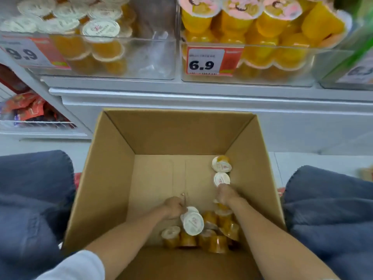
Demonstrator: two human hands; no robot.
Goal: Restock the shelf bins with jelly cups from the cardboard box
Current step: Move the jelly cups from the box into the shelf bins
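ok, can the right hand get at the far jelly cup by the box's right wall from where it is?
Probably yes. The right hand is already low inside the cardboard box, and the far jelly cup lies just beyond the nearer cup at its fingers. Nothing covers it, though the hand already seems to hold cups.

The cardboard box (113,158) stands open at the top, its four walls bounding access; the far-left floor is bare, while jelly cups (201,237) crowd the near-right corner and two more lie along the right wall. Both forearms fill the near opening. Left shelf bin (141,57) has room at its right; right bin (282,63) is packed.
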